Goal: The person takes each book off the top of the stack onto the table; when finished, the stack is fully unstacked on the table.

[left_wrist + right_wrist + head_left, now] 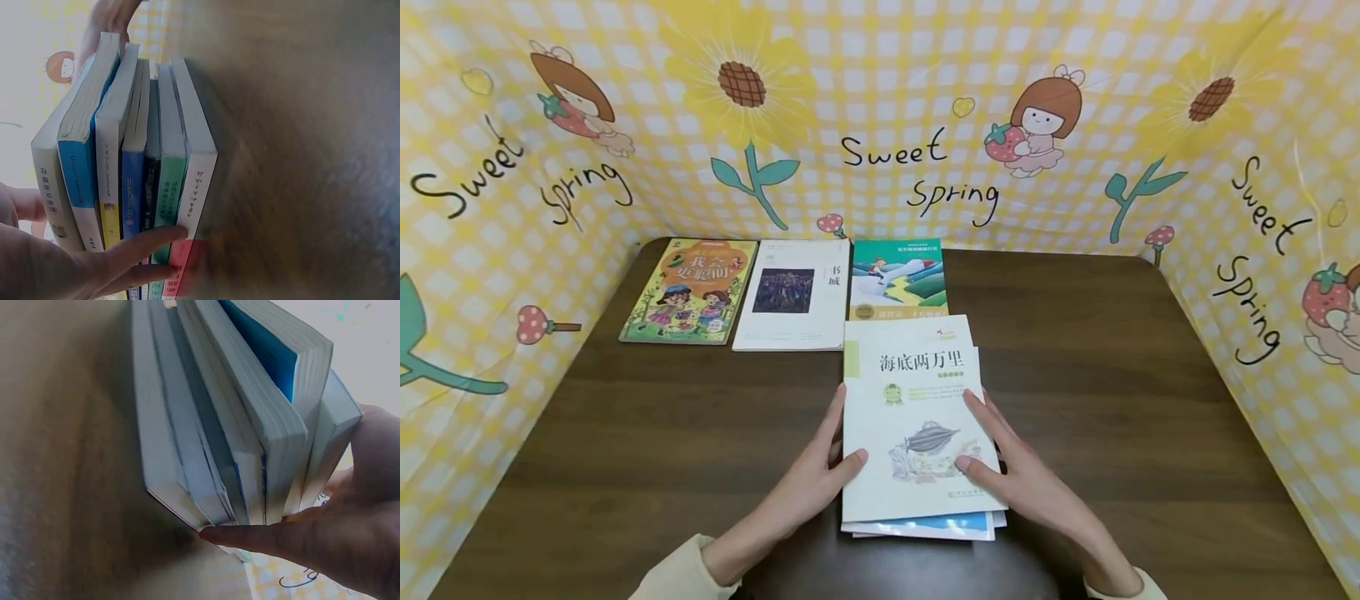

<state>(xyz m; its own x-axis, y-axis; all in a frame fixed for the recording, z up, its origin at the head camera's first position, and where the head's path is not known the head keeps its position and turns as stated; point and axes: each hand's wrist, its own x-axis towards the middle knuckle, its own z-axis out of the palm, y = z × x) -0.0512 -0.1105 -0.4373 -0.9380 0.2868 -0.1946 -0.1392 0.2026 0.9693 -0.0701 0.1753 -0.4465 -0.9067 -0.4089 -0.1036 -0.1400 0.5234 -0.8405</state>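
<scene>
A stack of several books stands between my two hands in the middle of the table. On top lies a white book with a dark submarine drawing. My left hand holds the stack at its spine side, thumb by the top cover's edge, fingers reaching down the spines to a white-and-red book at the bottom. From the page-edge side my right hand grips it, thumb on the top cover and a finger down by the lowest book. Whether the stack touches the table cannot be told.
Behind the stack, three books lie in a row on the dark wooden table: an orange-green one, a white one, and a green one partly covered by the stack. Yellow checked cloth surrounds the table's back and sides.
</scene>
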